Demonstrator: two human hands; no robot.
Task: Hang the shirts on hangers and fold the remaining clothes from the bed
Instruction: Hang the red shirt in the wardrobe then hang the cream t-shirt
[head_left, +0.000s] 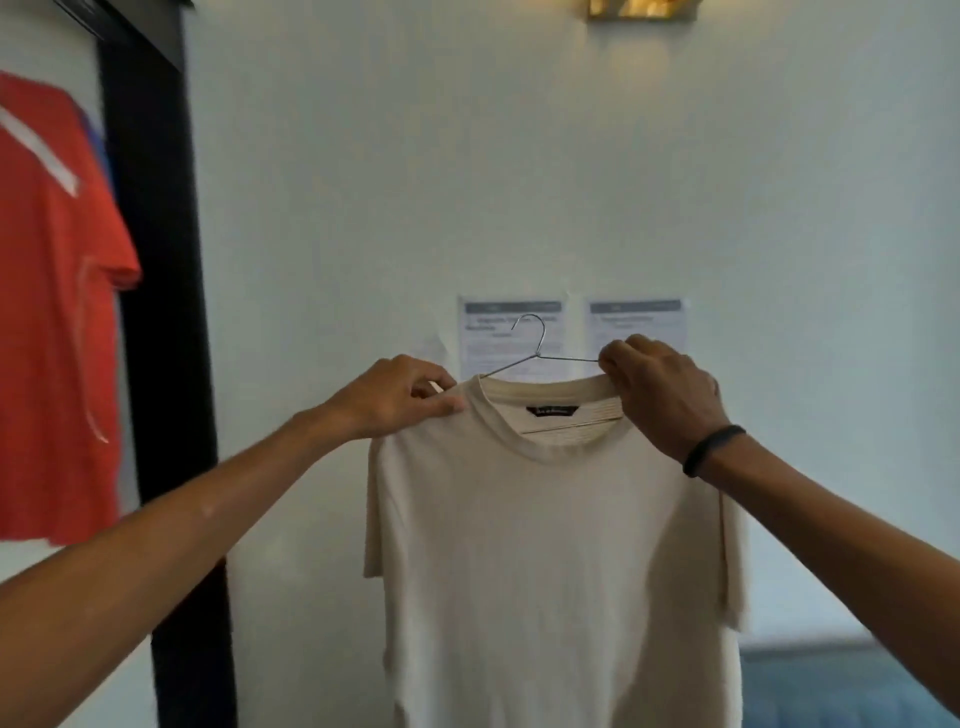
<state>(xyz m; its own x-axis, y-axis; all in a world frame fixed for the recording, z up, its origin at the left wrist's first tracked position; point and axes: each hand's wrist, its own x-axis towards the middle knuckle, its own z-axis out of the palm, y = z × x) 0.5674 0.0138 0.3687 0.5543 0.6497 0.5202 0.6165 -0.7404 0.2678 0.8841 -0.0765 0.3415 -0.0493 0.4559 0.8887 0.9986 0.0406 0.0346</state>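
A cream T-shirt (545, 545) hangs in front of me, held up at chest height before a white wall. A thin metal wire hanger (535, 343) sits inside its neck, with the hook sticking up above the collar. My left hand (395, 400) pinches the shirt's left shoulder seam. My right hand (660, 395) grips the right side of the collar together with the hanger's right arm; a black band is on that wrist. A red shirt (52, 312) hangs at the far left.
A black vertical frame (156, 260) stands just right of the red shirt. Two printed sheets (639, 325) are stuck to the wall behind the hanger. A lit wall lamp (641, 8) is at the top. A blue surface (831, 686) shows at the lower right.
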